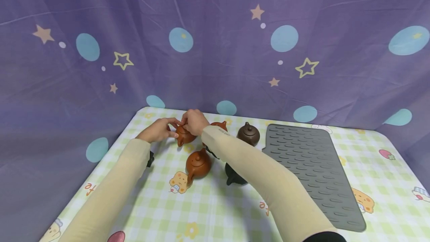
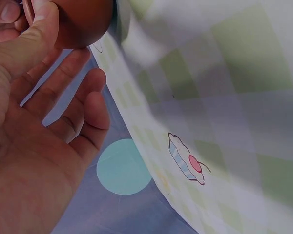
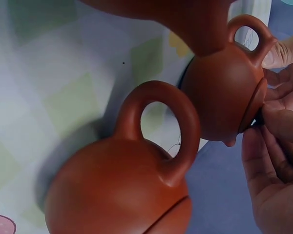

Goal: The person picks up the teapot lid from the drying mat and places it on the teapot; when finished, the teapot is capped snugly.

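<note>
A reddish-brown clay teapot (image 1: 184,136) stands at the back left of the table. My left hand (image 1: 159,130) holds it from the left; in the left wrist view the thumb lies against the handle and the outer fingers are loosely bent. With my right hand (image 1: 195,121) I pinch the top of the teapot's lid (image 3: 254,105). A dark gap shows by the lid's edge in the right wrist view. Another reddish-brown teapot (image 1: 199,164) sits nearer me, and a third (image 1: 220,124) is partly hidden behind my right forearm.
A dark brown teapot (image 1: 248,134) stands right of my forearm. Below the sleeve a black teapot (image 1: 233,175) is partly covered. A grey ridged mat (image 1: 309,167) lies on the right of the checked tablecloth (image 1: 151,204). A purple curtain (image 1: 215,47) hangs behind the table.
</note>
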Available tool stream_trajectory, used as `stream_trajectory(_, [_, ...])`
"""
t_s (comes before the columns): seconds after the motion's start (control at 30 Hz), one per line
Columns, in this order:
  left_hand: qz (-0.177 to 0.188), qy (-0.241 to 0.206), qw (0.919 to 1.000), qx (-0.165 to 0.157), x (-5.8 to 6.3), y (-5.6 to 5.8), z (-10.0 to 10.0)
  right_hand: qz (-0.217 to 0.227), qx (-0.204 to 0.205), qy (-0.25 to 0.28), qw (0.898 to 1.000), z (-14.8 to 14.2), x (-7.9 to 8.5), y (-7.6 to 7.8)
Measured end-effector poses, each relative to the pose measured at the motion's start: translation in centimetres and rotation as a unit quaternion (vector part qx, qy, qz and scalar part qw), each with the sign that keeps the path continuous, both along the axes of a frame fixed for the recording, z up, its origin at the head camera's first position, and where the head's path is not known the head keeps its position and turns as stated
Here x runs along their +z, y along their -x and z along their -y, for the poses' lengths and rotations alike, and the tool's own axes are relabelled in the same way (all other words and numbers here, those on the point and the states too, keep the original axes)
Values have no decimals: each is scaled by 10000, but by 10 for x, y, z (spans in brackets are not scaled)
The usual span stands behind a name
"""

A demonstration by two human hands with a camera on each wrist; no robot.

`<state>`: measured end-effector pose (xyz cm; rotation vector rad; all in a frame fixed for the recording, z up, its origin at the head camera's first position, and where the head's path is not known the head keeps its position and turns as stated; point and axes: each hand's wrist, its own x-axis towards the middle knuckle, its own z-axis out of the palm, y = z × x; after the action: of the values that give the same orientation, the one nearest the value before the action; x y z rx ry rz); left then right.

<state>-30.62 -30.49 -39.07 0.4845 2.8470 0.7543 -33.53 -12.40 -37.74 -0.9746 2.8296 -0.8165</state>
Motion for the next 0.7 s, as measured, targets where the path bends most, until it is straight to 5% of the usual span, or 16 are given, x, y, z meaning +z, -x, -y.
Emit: stream_trajectory(0.7, [89,41,9999,75,0,1,1,-35,522,-255,9983,-3,2,0])
